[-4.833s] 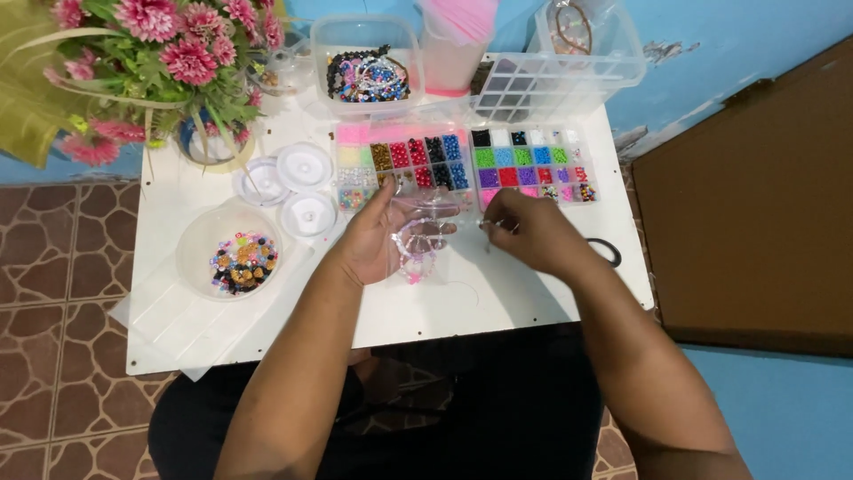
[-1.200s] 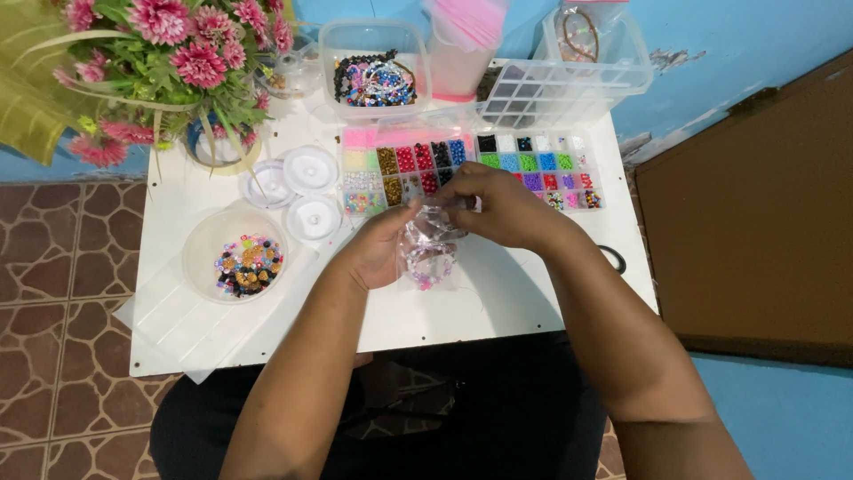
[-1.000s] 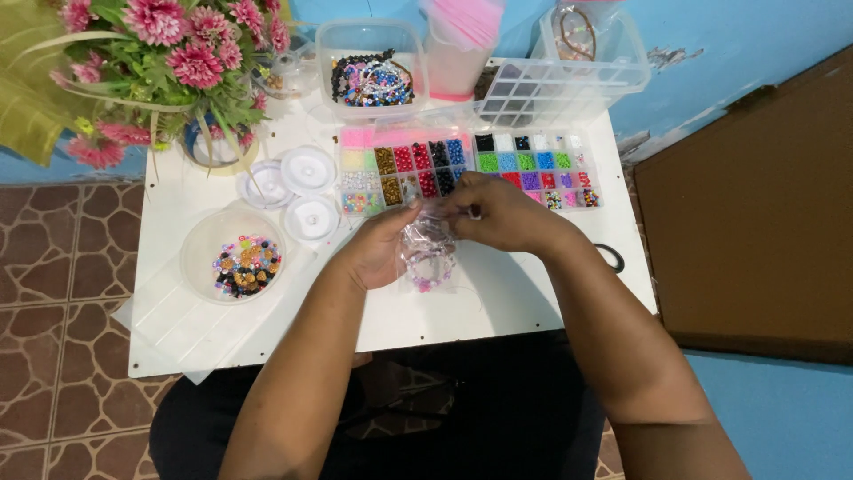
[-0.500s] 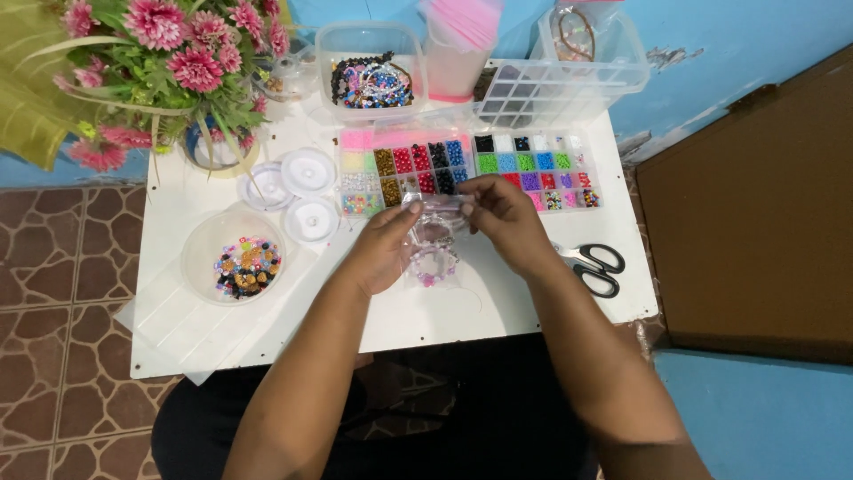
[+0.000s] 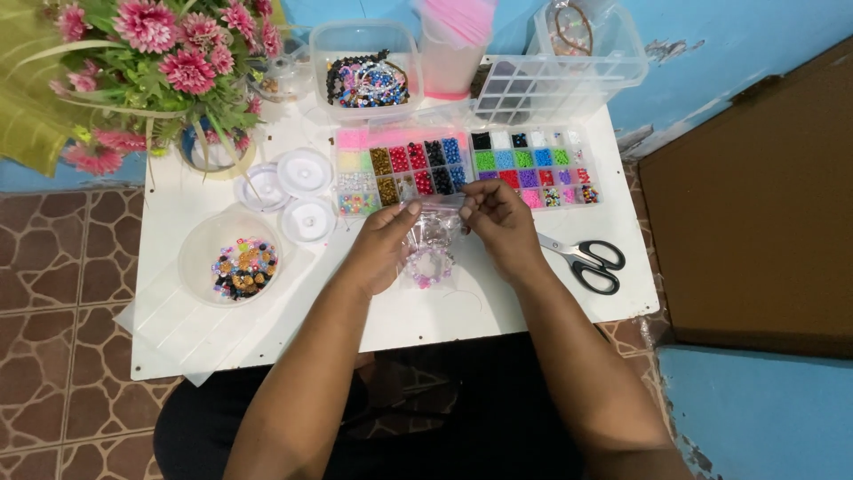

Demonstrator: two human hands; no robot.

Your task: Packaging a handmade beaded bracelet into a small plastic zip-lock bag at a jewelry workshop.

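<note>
Left hand [image 5: 384,244] is pinching the top left corner of a small clear plastic bag [image 5: 428,249], thumb and fingers pressed together on its edge, just below the bead organizer box [image 5: 462,169], which I'll use as the landmark. Far left of that box there's a pot of pink flowers [image 5: 169,71], then a round clear bowl [image 5: 229,262] of mixed beads down-left of it, and three white thread spools [image 5: 302,191] right beside its left end. The bag hangs between both hands with its mouth running left to right, parallel to the box's long front edge, and a pinkish beaded bracelet [image 5: 430,267] sits inside near the bottom. Right hand [image 5: 499,222] pinches the other top corner, so both hands are equally close, one on each end of the opening, directly in front of the box's middle. Black-handled scissors [image 5: 585,260] lie on the white tabletop [image 5: 267,338] below the box's right end. Behind the box are clear tubs [image 5: 364,67] with more beads.
</note>
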